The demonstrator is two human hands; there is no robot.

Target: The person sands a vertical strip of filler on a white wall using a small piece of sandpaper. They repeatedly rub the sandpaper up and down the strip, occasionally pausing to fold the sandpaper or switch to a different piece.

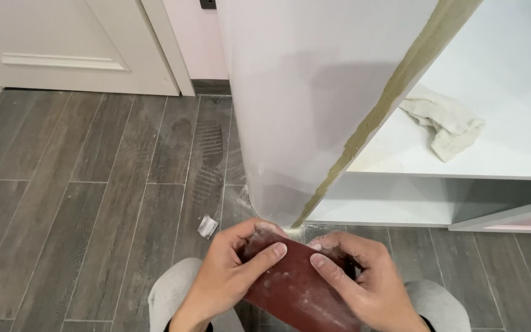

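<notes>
Both hands fold a dusty red sandpaper sheet, low before the cabinet.

Head view: left hand [225, 276] and right hand [364, 283] pinch the sandpaper [293, 286] above the knees, below the panel's raw edge [373, 123]; likely sanding prep, needing a firm fold first.

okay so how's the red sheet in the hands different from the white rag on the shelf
The reddish-brown sheet is dark and looks stiff, with a smooth curve; the white rag is pale, soft and crumpled. The sheet is held off the floor by the left hand and right hand; the rag lies loose on the white shelf, touched by nobody. The sheet is dusted with white powder, while the rag shows no clear marks. Both are thin and flexible.
</notes>
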